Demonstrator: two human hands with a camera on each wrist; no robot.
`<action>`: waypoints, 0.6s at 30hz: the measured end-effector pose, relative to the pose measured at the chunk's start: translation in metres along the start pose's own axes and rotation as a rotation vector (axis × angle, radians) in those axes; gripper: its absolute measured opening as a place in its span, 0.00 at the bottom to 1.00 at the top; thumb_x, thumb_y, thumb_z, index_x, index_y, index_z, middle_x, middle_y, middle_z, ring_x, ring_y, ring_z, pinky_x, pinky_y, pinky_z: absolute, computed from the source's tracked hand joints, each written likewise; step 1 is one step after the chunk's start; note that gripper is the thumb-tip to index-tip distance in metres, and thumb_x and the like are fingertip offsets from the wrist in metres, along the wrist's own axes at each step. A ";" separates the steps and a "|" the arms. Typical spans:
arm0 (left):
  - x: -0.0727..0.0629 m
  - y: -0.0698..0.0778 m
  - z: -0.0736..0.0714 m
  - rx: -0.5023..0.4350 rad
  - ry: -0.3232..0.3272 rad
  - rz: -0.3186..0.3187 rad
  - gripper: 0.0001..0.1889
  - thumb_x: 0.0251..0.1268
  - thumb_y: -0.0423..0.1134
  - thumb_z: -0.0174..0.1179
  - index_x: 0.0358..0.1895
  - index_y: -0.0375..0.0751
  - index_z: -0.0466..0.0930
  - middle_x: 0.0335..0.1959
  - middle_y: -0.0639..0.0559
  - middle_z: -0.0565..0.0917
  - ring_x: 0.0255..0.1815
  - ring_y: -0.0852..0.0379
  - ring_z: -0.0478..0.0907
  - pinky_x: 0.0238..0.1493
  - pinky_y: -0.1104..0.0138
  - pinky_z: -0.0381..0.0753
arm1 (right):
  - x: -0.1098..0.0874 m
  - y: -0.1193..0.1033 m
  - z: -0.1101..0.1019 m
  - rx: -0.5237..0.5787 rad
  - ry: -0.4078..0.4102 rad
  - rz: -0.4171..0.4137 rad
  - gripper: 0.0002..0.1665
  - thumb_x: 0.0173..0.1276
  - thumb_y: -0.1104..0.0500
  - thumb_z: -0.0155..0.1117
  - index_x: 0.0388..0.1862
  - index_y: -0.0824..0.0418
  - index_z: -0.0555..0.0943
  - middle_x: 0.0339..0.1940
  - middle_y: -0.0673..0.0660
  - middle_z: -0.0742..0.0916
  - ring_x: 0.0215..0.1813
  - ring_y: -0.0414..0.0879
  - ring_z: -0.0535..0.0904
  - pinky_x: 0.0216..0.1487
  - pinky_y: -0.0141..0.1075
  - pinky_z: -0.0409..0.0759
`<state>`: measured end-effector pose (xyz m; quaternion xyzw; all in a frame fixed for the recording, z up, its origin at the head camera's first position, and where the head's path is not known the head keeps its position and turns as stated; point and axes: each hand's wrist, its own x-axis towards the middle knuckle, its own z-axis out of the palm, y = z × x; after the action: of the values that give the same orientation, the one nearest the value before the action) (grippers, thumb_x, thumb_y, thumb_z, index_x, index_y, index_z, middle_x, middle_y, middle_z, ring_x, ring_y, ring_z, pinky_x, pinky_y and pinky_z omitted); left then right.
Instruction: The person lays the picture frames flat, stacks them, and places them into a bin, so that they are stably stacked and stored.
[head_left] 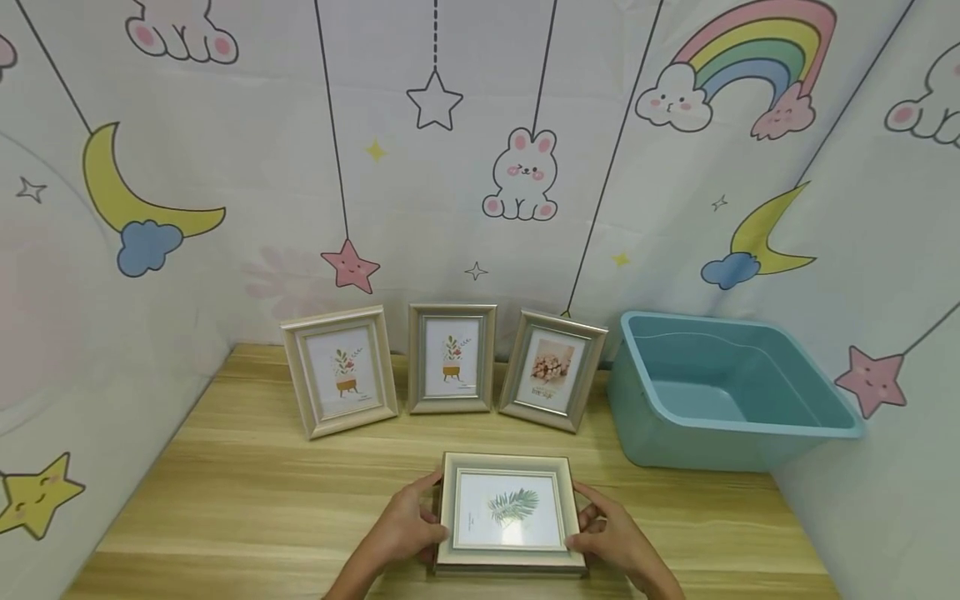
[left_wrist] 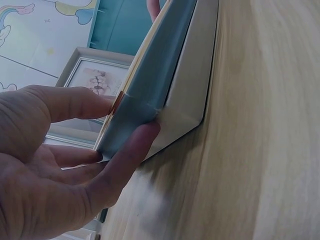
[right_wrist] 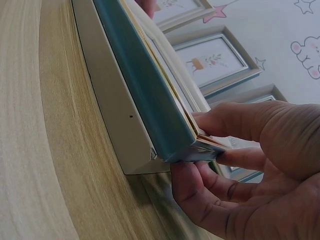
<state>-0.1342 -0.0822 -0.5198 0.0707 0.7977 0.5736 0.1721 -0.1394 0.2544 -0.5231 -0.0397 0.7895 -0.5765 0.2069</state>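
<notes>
As seen from the head view, the leaf-print frame [head_left: 510, 512] was held flat over the table [head_left: 247, 500] between left hand [head_left: 405, 523] and right hand [head_left: 613, 533]. Left wrist: one end pinched, fingers partly curled. Right wrist: opposite end likewise pinched.

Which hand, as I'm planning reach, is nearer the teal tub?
Right. The right hand grips the leaf-print frame at its right side, below the teal tub in the head view; the left hand grips its left side, farther away.
</notes>
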 end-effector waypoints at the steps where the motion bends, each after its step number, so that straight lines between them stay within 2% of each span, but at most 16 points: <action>1: 0.000 0.000 0.000 -0.006 0.001 -0.001 0.47 0.49 0.22 0.67 0.75 0.25 0.54 0.37 0.38 0.79 0.31 0.54 0.78 0.23 0.61 0.86 | 0.000 0.000 0.000 -0.003 0.003 0.002 0.53 0.55 0.72 0.72 0.76 0.76 0.55 0.33 0.55 0.75 0.28 0.39 0.75 0.28 0.27 0.77; 6: -0.001 0.000 0.000 -0.022 0.002 0.001 0.47 0.49 0.23 0.68 0.75 0.24 0.54 0.36 0.39 0.77 0.32 0.54 0.76 0.24 0.64 0.85 | 0.001 0.003 0.001 -0.009 0.012 0.018 0.53 0.55 0.72 0.71 0.76 0.76 0.54 0.34 0.55 0.76 0.29 0.41 0.73 0.28 0.28 0.76; 10: -0.001 -0.003 0.001 -0.065 -0.015 0.007 0.47 0.50 0.22 0.67 0.75 0.23 0.53 0.32 0.42 0.76 0.29 0.55 0.75 0.23 0.64 0.85 | 0.001 0.005 0.001 -0.002 0.009 0.027 0.53 0.55 0.72 0.71 0.76 0.76 0.54 0.34 0.55 0.76 0.31 0.43 0.74 0.29 0.29 0.77; 13: 0.001 -0.007 0.000 -0.113 -0.017 0.022 0.47 0.50 0.21 0.67 0.75 0.23 0.52 0.42 0.33 0.77 0.32 0.51 0.79 0.27 0.60 0.87 | 0.001 0.005 -0.001 -0.026 0.011 0.011 0.50 0.59 0.68 0.71 0.75 0.76 0.54 0.37 0.58 0.78 0.35 0.45 0.77 0.32 0.31 0.80; 15: 0.003 -0.010 -0.002 -0.120 0.020 0.040 0.46 0.50 0.22 0.68 0.74 0.25 0.54 0.53 0.26 0.74 0.41 0.43 0.81 0.33 0.56 0.88 | 0.001 0.003 -0.005 -0.041 0.039 0.008 0.47 0.64 0.65 0.69 0.76 0.75 0.56 0.42 0.62 0.80 0.40 0.47 0.79 0.35 0.34 0.83; 17: 0.005 -0.010 -0.006 -0.106 0.076 0.058 0.45 0.50 0.24 0.69 0.74 0.27 0.58 0.63 0.26 0.69 0.51 0.36 0.79 0.40 0.53 0.87 | 0.002 -0.003 -0.009 -0.065 0.106 0.000 0.44 0.67 0.62 0.68 0.76 0.72 0.58 0.48 0.66 0.80 0.46 0.49 0.81 0.39 0.37 0.85; 18: 0.007 -0.009 -0.008 -0.090 0.110 0.070 0.44 0.50 0.25 0.70 0.73 0.29 0.60 0.65 0.26 0.69 0.55 0.34 0.78 0.43 0.53 0.86 | 0.004 -0.006 -0.011 -0.070 0.147 -0.006 0.42 0.68 0.61 0.67 0.76 0.70 0.59 0.52 0.68 0.80 0.48 0.50 0.81 0.41 0.38 0.86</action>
<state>-0.1425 -0.0906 -0.5275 0.0593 0.7764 0.6175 0.1110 -0.1479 0.2610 -0.5154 -0.0070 0.8222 -0.5503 0.1453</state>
